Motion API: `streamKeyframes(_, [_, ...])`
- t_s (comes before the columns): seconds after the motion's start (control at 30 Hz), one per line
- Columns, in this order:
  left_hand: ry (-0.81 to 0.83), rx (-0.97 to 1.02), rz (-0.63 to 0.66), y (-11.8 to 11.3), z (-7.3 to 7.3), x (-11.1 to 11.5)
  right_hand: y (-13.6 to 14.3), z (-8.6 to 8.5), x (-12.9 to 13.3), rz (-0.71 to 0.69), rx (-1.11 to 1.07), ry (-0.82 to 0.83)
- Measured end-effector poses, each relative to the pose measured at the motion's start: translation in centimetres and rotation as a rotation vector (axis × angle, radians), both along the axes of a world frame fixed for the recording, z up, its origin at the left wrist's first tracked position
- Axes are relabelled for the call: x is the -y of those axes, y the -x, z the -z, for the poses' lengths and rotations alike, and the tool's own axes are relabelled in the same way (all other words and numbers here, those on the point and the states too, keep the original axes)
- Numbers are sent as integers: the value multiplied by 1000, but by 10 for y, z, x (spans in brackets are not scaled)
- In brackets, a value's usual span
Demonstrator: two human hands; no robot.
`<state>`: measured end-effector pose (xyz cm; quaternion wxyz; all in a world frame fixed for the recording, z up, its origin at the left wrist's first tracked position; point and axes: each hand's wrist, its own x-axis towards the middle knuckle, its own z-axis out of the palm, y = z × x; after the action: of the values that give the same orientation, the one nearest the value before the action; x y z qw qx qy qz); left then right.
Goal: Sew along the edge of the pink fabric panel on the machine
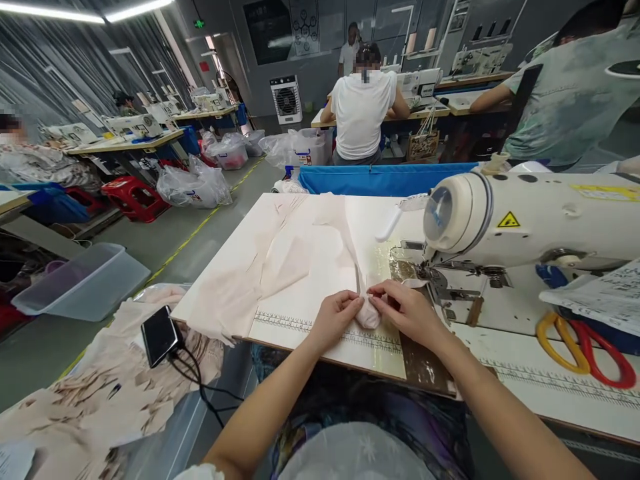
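A pale pink piece of thin fabric [367, 315] is bunched near the front edge of the white table, and a narrow strip of it runs away from me. My left hand [337, 319] pinches its left side between thumb and fingers. From the right, my right hand [400, 305] pinches the same cloth, close to the other fingertips. More pale pink fabric pieces [230, 293] lie flat on the table's left part. Just right of my right hand stands the sewing machine [530, 213], its needle area beside a brown plate.
Yellow-and-red scissors [583, 347] lie at the right, near papers [600, 290]. A white-handled tool [389, 223] rests behind the fabric. On the left, a black phone-like device [160, 335] with cables sits on heaped cloth [100, 407]. Co-workers sit at machines ahead.
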<state>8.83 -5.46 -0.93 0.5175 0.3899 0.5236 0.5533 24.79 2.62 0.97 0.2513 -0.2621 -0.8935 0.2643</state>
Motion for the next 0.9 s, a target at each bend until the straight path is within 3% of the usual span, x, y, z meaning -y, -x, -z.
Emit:
streamKeyframes(0.17, [-39,-101,-8,-3,6,1,1,0,-4,-56,21,74])
streamKeyframes(0.7, [-15,-105,43,-5,10,1,-1,3,-4,-56,-20,245])
streamKeyframes(0.9, [-4,-105,42,-5,11,2,-3,3,-5,-94,-27,400])
